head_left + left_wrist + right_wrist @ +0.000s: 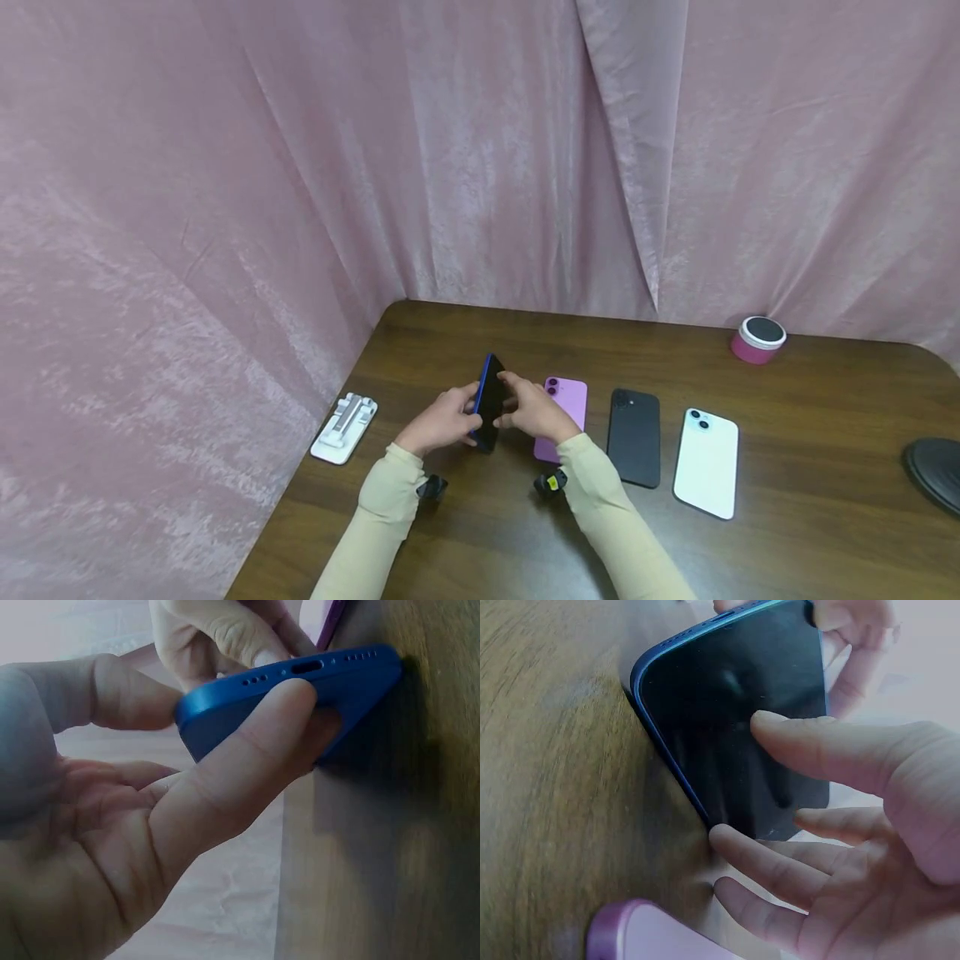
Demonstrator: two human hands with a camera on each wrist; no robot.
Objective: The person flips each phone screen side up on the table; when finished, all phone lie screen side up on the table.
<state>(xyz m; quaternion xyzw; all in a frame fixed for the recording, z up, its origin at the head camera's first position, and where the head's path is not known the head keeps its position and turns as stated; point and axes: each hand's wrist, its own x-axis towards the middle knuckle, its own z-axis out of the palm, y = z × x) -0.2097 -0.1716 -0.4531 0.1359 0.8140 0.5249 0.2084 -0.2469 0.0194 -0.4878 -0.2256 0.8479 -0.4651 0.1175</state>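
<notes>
A blue phone [490,404] with a black screen stands on its long edge on the table, tilted, between the two hands. My left hand [444,422] grips its near end; in the left wrist view, thumb and fingers [259,735] hold the blue phone [214,699] by the end with the charging port. Over on the screen side is my right hand [538,410]. The right wrist view shows its thumb [810,742] against the dark screen [705,712] and its loosely extended fingers [769,862] by the phone's lower edge and far end.
Right of the hands lie a purple phone [574,400], a black phone [633,437] and a white phone [707,467]. A white phone with a stand attached [344,429] lies at the left edge. A pink round container [757,341] and a black disc [936,471] are farther right.
</notes>
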